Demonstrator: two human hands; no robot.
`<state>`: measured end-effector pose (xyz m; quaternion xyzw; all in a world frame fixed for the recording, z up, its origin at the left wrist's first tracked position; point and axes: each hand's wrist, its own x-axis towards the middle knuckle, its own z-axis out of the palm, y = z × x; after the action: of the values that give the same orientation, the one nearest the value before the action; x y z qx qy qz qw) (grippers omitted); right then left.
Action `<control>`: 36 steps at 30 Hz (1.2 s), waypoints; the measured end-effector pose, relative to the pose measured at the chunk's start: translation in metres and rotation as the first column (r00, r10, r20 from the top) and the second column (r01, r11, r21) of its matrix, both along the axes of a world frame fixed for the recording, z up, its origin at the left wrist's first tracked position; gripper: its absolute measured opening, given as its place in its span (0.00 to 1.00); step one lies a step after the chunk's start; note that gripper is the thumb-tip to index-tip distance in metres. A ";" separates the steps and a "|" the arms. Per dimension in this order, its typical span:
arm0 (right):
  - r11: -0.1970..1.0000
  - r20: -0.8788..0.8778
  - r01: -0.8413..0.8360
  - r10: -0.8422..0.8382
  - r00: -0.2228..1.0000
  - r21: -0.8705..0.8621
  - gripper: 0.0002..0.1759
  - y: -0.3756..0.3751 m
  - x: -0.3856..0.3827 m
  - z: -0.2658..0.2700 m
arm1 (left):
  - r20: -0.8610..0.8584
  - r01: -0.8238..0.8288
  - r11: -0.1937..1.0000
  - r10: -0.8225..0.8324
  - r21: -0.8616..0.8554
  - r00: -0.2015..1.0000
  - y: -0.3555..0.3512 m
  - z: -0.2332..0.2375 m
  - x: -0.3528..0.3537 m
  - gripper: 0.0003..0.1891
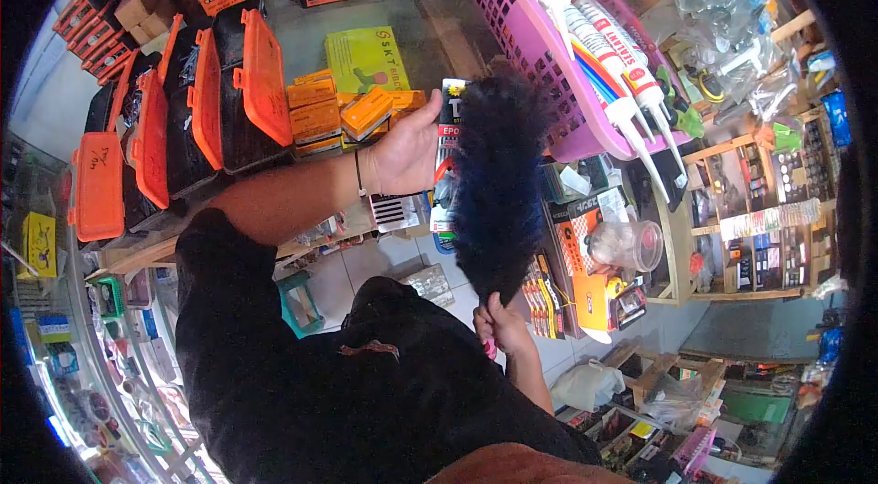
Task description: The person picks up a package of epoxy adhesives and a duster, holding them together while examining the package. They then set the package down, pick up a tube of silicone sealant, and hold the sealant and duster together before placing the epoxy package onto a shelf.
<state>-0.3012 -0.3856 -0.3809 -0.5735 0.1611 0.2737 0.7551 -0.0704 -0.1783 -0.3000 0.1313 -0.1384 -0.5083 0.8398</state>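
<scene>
A fluffy dark duster (pixel 498 182) stands upright in the middle of the view, its pink handle (pixel 491 350) in the closed fingers of my right hand (pixel 501 327). My left hand (pixel 407 148) is beside the left edge of a blister pack (pixel 449 118) marked "EPO", thumb up, its fingers hidden behind the pack. The duster covers the right part of that pack. Small orange boxes (pixel 368 112) and a yellow-green box (pixel 370 59) lie just behind my left wrist.
Black bins with orange lids (pixel 265 77) stand at the left. At the upper right, a pink basket (pixel 512 4) holds sealant tubes (pixel 599 36). Wooden shelves (pixel 764 297) with small goods are at the right; a clear plastic jar (pixel 626 244) lies nearer.
</scene>
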 end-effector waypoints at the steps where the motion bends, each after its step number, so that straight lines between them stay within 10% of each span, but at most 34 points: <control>1: 1.000 -0.001 0.000 0.000 1.000 -0.002 0.27 0.000 -0.002 0.001 | 0.033 -0.032 0.998 0.033 -0.048 0.999 -0.002 0.003 -0.002 0.35; 12: 0.998 -0.073 -0.055 0.056 0.996 0.019 0.27 -0.004 -0.003 0.005 | -0.038 -0.180 0.960 0.192 0.216 0.981 -0.006 -0.001 -0.004 0.30; 36: 0.996 -0.013 0.078 -0.078 0.997 -0.039 0.29 0.010 0.003 0.010 | -0.019 -0.106 0.994 0.107 0.033 0.994 -0.001 -0.003 -0.003 0.33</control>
<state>-0.2985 -0.3753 -0.3709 -0.5791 0.1943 0.2452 0.7528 -0.0733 -0.1796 -0.3028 0.1468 -0.1145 -0.4663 0.8648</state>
